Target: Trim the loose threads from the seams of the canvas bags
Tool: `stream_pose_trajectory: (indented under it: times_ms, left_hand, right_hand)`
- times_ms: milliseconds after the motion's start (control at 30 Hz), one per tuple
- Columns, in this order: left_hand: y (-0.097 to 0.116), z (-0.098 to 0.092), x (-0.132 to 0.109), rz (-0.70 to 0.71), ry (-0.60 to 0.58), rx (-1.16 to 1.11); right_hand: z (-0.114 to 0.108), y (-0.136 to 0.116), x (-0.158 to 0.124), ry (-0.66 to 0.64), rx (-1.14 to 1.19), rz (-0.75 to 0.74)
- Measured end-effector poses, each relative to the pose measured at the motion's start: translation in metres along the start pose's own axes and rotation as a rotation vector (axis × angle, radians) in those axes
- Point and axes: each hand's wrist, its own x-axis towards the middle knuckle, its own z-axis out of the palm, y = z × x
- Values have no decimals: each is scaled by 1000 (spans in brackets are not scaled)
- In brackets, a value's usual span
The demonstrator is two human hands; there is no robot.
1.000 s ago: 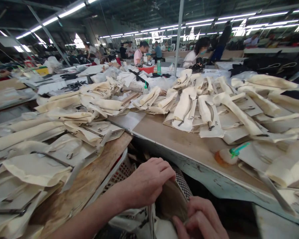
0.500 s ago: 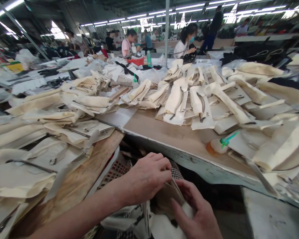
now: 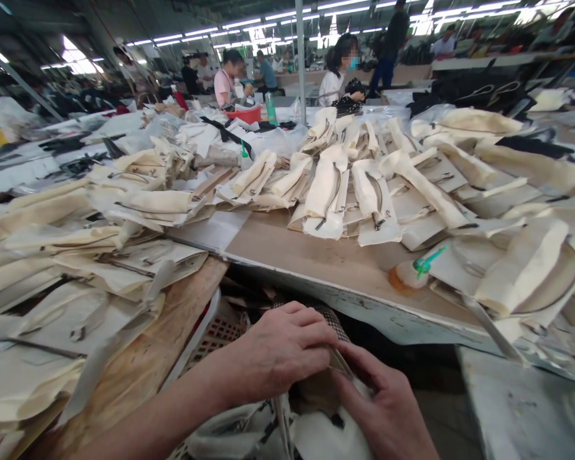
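Low in front of me, over my lap, a cream fabric piece [image 3: 328, 434] with a thin raised edge is between my two hands. My left hand [image 3: 287, 348] reaches across from the left, its fingers closed on the upper edge of the piece. From the right, my right hand [image 3: 381, 396] pinches the same edge between thumb and fingers. The two hands' fingertips nearly meet there. More cream material with dark strips hangs below, partly hidden by my left forearm.
Cream sewn pieces with dark zips [image 3: 330, 191] lie heaped on the brown table [image 3: 273, 239] and the wooden board [image 3: 172, 338] at left. A bottle with a green nozzle [image 3: 412, 275] stands near the table edge. A white plastic basket [image 3: 215, 326] sits below. Several people work farther back.
My view has swung slightly, so the tables and people sit farther left. My left fingers have come down flatter onto the fabric edge, closer to my right fingertips.
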Motion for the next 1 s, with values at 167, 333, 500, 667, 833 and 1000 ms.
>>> stream_pose_trajectory:
  times_ms: [167,333,500,667,833,1000]
  left_hand:
    - [-2,4,1,-43,13,-5]
    - [-3,14,1,-124,60,-1]
    - [-3,19,1,-121,81,-7]
    - [-1,23,2,-148,118,-2]
    - [2,26,3,-158,156,17]
    - [2,29,6,-162,183,30]
  right_hand:
    - [-7,-5,1,-35,35,-4]
    - [-17,3,-2,-120,-326,-195]
    - [-13,4,2,-162,-383,-291]
    - [-11,-1,7,-200,-394,-289]
    - [-14,-2,8,-263,-496,-319]
    - [-15,1,12,-286,-536,-406]
